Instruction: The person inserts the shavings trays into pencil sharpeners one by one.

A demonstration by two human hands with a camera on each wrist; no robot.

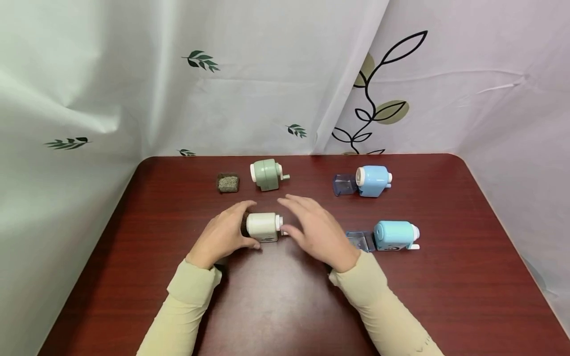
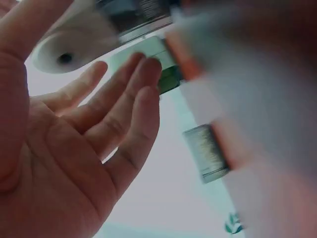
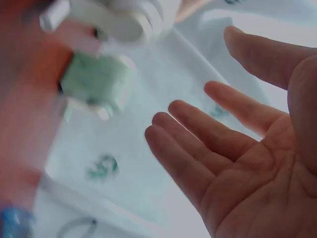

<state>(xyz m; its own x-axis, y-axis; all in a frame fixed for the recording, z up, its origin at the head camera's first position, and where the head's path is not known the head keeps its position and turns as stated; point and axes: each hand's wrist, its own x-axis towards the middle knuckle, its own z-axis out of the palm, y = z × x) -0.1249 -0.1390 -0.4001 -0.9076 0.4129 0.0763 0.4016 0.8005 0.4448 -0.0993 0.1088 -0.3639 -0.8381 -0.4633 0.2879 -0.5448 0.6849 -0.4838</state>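
A cream crank pencil sharpener point(image 1: 261, 226) lies between the two hands on the table. My left hand point(image 1: 224, 231) curves around its left end, thumb and fingers apart; the left wrist view shows the fingers point(image 2: 126, 116) loosely extended, beside the sharpener's holed end point(image 2: 64, 54). Partly hidden behind that hand is something dark at this end. On the crank side, my right hand point(image 1: 317, 232) hovers with relaxed fingers. In the right wrist view its palm holds nothing, and the cream sharpener's crank end point(image 3: 131, 25) is apart from the fingertips and blurred.
Behind the hands stand a green sharpener point(image 1: 268, 175) and a small tray of shavings point(image 1: 228, 183). To the right are a blue sharpener point(image 1: 373, 181) with a clear drawer point(image 1: 344, 184) and a turquoise sharpener point(image 1: 395, 235) with another drawer point(image 1: 359, 241). A white patterned curtain point(image 1: 249, 99) borders the table.
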